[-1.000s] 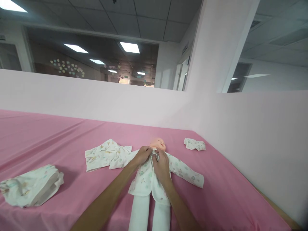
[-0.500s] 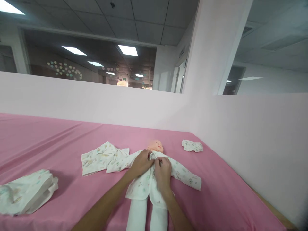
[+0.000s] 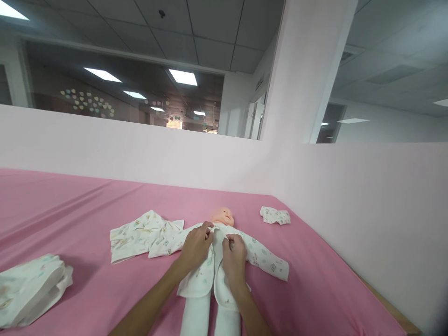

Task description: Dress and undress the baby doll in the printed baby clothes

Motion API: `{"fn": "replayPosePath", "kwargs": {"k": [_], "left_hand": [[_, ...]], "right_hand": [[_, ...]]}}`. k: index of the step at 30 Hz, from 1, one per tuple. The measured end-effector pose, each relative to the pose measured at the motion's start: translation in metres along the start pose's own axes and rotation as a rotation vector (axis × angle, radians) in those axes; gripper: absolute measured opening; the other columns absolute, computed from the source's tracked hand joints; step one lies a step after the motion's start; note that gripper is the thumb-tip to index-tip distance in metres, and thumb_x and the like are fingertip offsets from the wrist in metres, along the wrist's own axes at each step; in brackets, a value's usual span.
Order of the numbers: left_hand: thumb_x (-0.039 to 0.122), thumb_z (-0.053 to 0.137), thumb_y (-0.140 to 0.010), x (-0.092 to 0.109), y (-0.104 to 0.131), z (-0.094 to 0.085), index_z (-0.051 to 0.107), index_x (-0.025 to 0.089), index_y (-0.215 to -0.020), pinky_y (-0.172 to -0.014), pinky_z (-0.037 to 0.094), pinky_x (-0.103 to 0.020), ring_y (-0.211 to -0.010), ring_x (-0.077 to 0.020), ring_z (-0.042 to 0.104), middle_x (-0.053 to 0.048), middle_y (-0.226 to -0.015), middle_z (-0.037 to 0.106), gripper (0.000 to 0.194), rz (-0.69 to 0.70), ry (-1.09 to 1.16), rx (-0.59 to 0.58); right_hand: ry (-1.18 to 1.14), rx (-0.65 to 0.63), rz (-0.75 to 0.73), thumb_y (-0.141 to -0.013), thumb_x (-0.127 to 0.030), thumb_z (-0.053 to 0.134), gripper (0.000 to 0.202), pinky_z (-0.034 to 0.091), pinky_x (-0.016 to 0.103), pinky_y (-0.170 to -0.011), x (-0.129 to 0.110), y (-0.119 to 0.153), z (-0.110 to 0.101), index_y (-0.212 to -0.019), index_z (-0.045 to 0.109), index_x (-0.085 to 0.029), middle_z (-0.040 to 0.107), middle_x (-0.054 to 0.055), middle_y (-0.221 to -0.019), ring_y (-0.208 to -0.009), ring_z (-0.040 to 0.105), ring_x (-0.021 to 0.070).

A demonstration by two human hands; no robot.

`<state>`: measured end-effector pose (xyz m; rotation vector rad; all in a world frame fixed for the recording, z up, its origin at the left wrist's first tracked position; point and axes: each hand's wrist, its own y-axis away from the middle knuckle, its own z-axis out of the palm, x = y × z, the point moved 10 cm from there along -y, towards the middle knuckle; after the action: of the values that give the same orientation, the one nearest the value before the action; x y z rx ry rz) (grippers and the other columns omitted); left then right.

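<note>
A baby doll (image 3: 224,216) lies on its back, wearing a white printed baby jacket (image 3: 268,260) and white leggings (image 3: 195,315). The jacket's front edges are parted along the chest, with plain white cloth between them. My left hand (image 3: 196,245) pinches the edge near the collar on the left side. Opposite it, my right hand (image 3: 235,256) has its thumb and fingers closed on the other front edge, slightly lower down. My fingers cover whatever fastening may be there.
The pink sheet (image 3: 315,289) covers the surface under the doll. Another printed garment (image 3: 133,235) lies to the left, a folded bundle of cloth (image 3: 33,289) at the near left, and a small printed cloth (image 3: 275,215) at the back right. White walls (image 3: 140,154) bound the far and right sides.
My hands have moved a little apart, and the jacket's front edges are spread wider below the collar. The whole view has shifted slightly.
</note>
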<state>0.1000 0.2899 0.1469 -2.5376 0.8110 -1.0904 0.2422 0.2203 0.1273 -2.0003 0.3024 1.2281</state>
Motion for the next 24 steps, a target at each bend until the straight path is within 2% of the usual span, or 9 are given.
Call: {"fn": "replayPosePath", "kwargs": {"k": [3,6,9,12,17,24], "left_hand": [[0.029,0.036,-0.091,0.000,-0.002,-0.003,0.057,0.022,-0.104,-0.065,0.038,-0.027,-0.069,-0.0168,0.056,0.002,-0.073,0.061,0.025,-0.012,0.195,0.034],[0.022,0.045,-0.082,0.001,-0.001,0.000,0.061,0.020,-0.094,-0.065,0.040,-0.026,-0.069,-0.0156,0.055,0.002,-0.073,0.060,0.020,-0.014,0.308,0.016],[0.015,0.049,-0.073,0.003,0.000,0.004,0.062,0.021,-0.097,-0.064,0.043,-0.025,-0.070,-0.0148,0.055,0.003,-0.076,0.059,0.028,0.001,0.319,-0.003],[0.015,0.046,-0.077,0.001,0.001,0.002,0.061,0.020,-0.103,-0.072,0.045,-0.028,-0.078,-0.0164,0.058,0.000,-0.086,0.064,0.030,-0.012,0.299,0.055],[0.022,0.041,-0.088,-0.006,0.002,-0.005,0.058,0.018,-0.111,-0.087,0.042,-0.036,-0.099,-0.0220,0.058,-0.008,-0.108,0.065,0.029,-0.031,0.229,0.160],[0.023,0.044,-0.086,-0.004,0.003,-0.008,0.061,0.021,-0.091,-0.073,0.040,-0.031,-0.079,-0.0192,0.059,-0.002,-0.087,0.068,0.018,-0.028,0.200,0.177]], "right_hand": [[-0.068,-0.023,0.009,-0.086,-0.033,0.044,0.018,0.043,0.028,-0.069,0.000,0.002,0.002,-0.082,0.057,-0.021,0.062,0.001,-0.080,-0.073,0.055,0.0176],[-0.111,-0.045,0.018,-0.088,-0.037,0.044,0.022,0.045,0.027,-0.067,0.002,0.003,0.004,-0.088,0.058,-0.021,0.064,0.001,-0.082,-0.074,0.058,0.0171],[-0.121,-0.045,0.032,-0.086,-0.031,0.044,0.021,0.046,0.028,-0.072,0.006,0.003,0.005,-0.096,0.059,-0.021,0.066,0.003,-0.090,-0.082,0.061,0.0185],[-0.094,-0.020,0.039,-0.080,-0.023,0.046,0.024,0.044,0.030,-0.077,0.010,0.003,0.003,-0.099,0.060,-0.020,0.067,0.005,-0.096,-0.089,0.060,0.0211],[-0.025,0.007,0.008,-0.076,-0.022,0.050,0.012,0.039,0.035,-0.082,0.005,0.003,-0.002,-0.075,0.062,-0.021,0.064,0.006,-0.085,-0.087,0.055,0.0245],[-0.041,-0.020,0.002,-0.082,-0.027,0.046,0.018,0.040,0.032,-0.078,0.002,0.006,-0.002,-0.084,0.063,-0.022,0.067,0.004,-0.087,-0.084,0.057,0.0224]]}}
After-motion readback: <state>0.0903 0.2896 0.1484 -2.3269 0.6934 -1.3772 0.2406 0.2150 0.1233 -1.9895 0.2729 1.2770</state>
